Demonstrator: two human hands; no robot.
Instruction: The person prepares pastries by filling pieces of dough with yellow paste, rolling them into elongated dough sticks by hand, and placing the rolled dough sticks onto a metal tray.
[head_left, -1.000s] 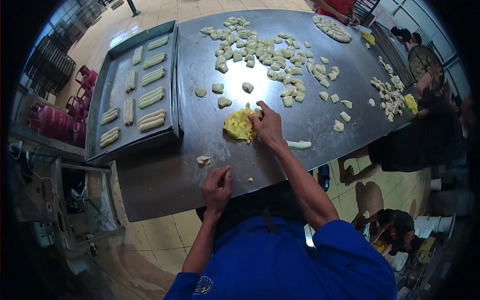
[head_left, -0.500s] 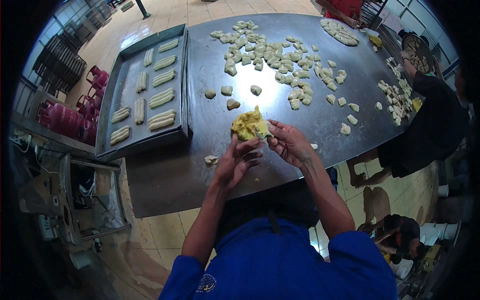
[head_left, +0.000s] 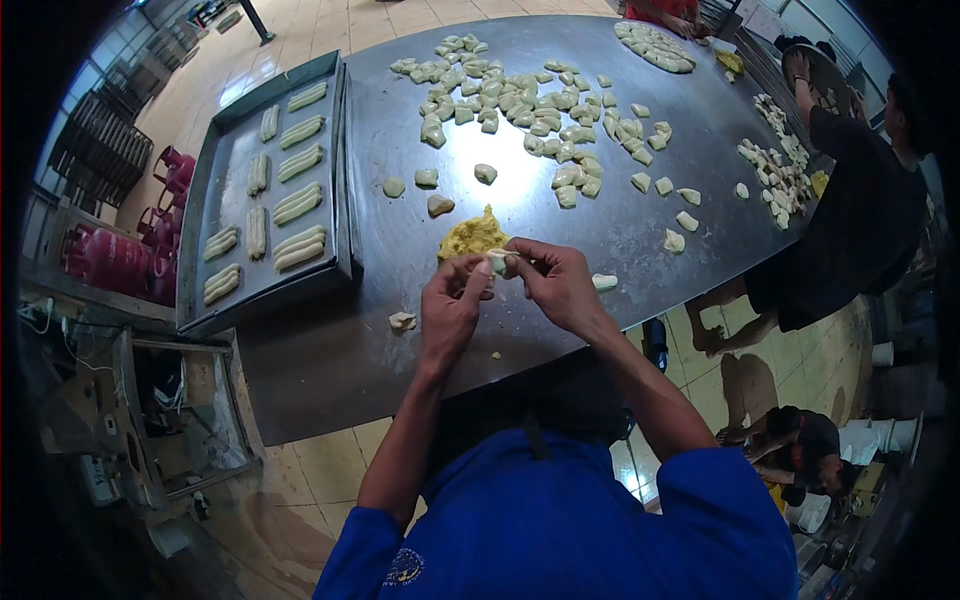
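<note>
My left hand (head_left: 452,306) and my right hand (head_left: 564,288) meet near the table's front edge. Between their fingertips is a small pale green piece of dough (head_left: 498,262), pinched from both sides and partly covered by the fingers. Just beyond the fingers lies a lumpy yellow mound of filling (head_left: 474,233). A few loose dough pieces rest farther off, among them a browner one (head_left: 440,205) beside the mound. A pale scrap of dough (head_left: 402,322) lies to the left of my left hand, and a pale green strip (head_left: 604,282) sits by my right wrist.
Many cut dough pieces (head_left: 540,110) spread over the metal table (head_left: 310,385). On the left stands a metal tray (head_left: 345,215) with rows of ridged dough sticks. A person in black (head_left: 860,190) works at the right edge; pink gas cylinders (head_left: 110,260) stand beyond the tray.
My left fingers, spread apart before, have closed on the dough piece together with the right ones. The whole view has shifted slightly. A pale green strip shows more fully by my right wrist.
</note>
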